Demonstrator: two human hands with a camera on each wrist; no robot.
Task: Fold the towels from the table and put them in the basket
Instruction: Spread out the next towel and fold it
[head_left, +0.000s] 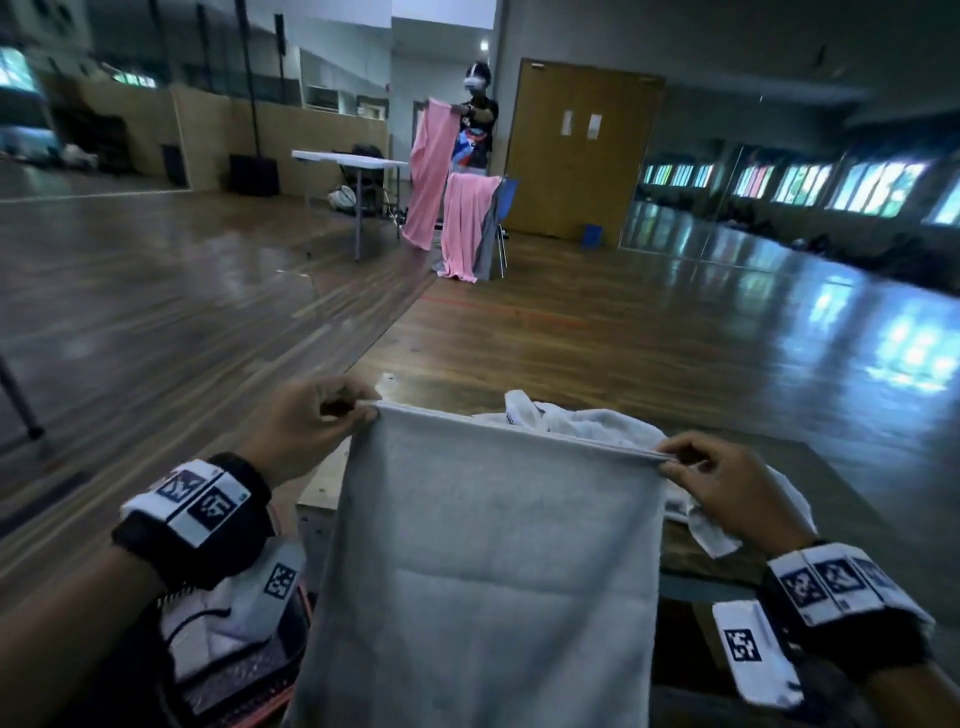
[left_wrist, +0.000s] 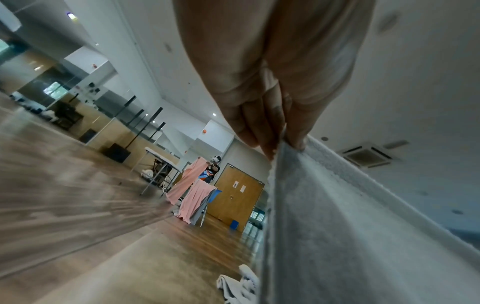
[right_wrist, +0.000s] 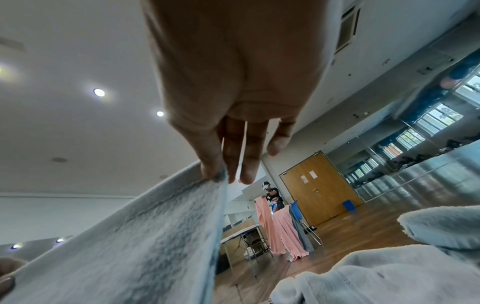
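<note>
A pale grey towel (head_left: 493, 545) hangs flat in front of me, stretched by its top edge. My left hand (head_left: 358, 410) pinches its upper left corner between thumb and fingers; the left wrist view shows the same pinch on the towel (left_wrist: 324, 216). My right hand (head_left: 675, 465) pinches the upper right corner, with the towel (right_wrist: 155, 236) running down and away from the thumb. Behind it a heap of white towels (head_left: 587, 423) lies on the wooden table (head_left: 779, 452). A basket (head_left: 249, 691) with an orange rim sits low at the left, partly hidden by my left arm.
Beyond the table stretches a glossy wooden floor (head_left: 623, 322). Far back, another person (head_left: 475, 119) holds a pink cloth beside a chair draped in pink and a white folding table (head_left: 348, 158). A wooden double door (head_left: 576, 145) and mirrored walls stand behind.
</note>
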